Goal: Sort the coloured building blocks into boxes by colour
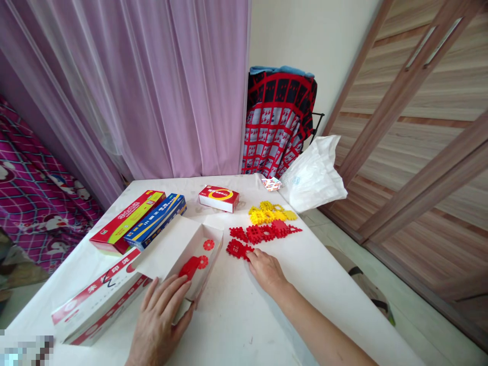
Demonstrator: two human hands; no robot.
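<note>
Left hand (162, 310) at open white box (163, 246), right hand (269, 272) at red pieces (263, 233).
Left fingers slightly apart over box's near end, can't tell if clamped; right fingers bunched at near edge of red pieces, grip unclear. Red pieces right of centre on table (244, 320), yellow pieces (270, 214) just behind; more red in box.

The left hand (158, 317) and right hand (265, 269) are bare, with slender fingers (173, 292); the right forearm (316, 317) (narrowing smoothly toward the wrist (282, 290)) is bare as well.
</note>
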